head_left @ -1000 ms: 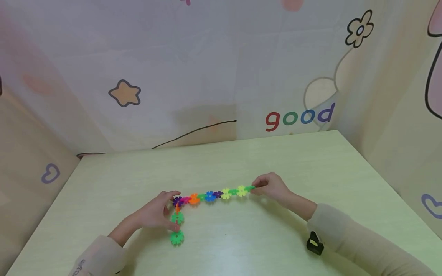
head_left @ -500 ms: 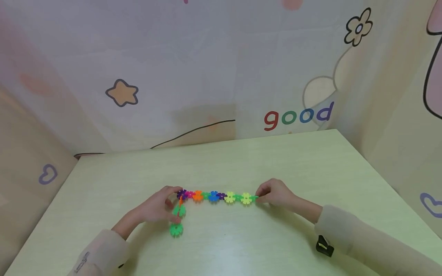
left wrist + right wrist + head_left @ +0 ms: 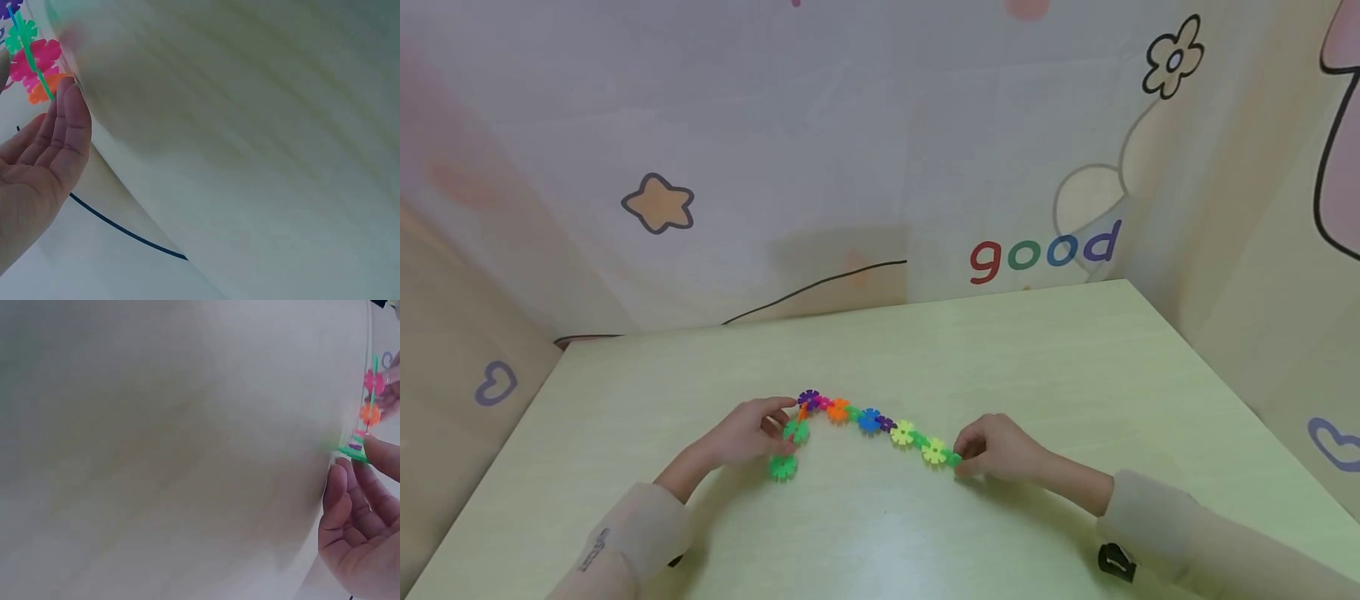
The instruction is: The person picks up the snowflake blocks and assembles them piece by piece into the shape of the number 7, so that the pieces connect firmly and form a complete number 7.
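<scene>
A chain of interlocking plastic snowflake discs (image 3: 870, 420) in several colours lies bent over the table. My left hand (image 3: 747, 433) holds its left part, index fingertip at the dark purple disc (image 3: 809, 399) on the bend and thumb lower down, near two green discs (image 3: 796, 431). In the left wrist view the fingers reach an orange disc (image 3: 42, 92), and most of the thumb is out of frame. My right hand (image 3: 1000, 450) pinches the green end disc (image 3: 355, 454) between thumb and fingers, beside a yellow disc (image 3: 934, 452).
The pale wooden table (image 3: 880, 542) is bounded by printed curtains (image 3: 820, 150) at the back and both sides. A black device (image 3: 1117, 562) sits under the right sleeve.
The chain's left bend has moved away from me and its right end towards me, so the long stretch now slopes down to the right. Both hands have moved with it.
</scene>
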Action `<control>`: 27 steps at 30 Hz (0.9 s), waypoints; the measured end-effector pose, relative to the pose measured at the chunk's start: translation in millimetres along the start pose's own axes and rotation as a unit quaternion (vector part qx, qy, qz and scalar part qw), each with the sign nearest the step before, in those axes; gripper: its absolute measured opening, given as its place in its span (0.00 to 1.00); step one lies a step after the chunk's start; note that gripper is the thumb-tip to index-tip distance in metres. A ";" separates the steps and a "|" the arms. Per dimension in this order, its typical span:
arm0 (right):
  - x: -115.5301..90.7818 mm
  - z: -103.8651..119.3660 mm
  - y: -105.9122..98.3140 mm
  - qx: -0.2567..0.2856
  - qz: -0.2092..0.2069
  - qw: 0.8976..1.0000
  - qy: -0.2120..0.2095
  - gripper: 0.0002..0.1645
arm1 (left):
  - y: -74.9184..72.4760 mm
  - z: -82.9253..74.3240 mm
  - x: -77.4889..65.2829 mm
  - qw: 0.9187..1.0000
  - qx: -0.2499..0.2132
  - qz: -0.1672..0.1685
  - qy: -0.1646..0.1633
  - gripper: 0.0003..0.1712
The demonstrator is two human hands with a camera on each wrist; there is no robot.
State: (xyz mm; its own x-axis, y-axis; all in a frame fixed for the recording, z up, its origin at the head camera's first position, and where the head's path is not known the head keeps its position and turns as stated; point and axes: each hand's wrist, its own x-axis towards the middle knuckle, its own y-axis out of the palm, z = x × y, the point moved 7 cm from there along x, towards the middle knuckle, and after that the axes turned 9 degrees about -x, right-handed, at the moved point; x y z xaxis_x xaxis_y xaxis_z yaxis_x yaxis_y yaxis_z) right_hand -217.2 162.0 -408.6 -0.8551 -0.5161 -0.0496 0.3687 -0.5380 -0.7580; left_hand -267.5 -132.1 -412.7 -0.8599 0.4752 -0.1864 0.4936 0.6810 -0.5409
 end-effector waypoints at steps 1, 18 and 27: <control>-1.5 1.2 1.2 -0.001 0.003 1.000 -0.003 0.03 | 0.0 -0.6 1.4 1.000 -0.002 -0.001 0.004 0.39; -21.5 20.7 21.3 -0.007 0.047 0.998 -0.044 0.06 | 3.3 -18.7 30.6 0.998 0.015 0.015 0.062 0.32; -28.8 28.4 35.2 -0.019 0.074 0.996 -0.039 0.07 | 10.0 -26.3 50.6 0.998 0.020 0.005 0.062 0.31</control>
State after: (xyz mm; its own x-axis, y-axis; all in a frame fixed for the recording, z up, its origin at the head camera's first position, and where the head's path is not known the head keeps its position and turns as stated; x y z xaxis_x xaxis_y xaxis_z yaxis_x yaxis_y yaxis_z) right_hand -169.2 139.0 -415.5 -0.7612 -0.6386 -0.1131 0.4734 -0.4279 -0.7699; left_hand -302.6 -86.6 -405.9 -0.8310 0.5488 -0.0909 0.4946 0.6542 -0.5722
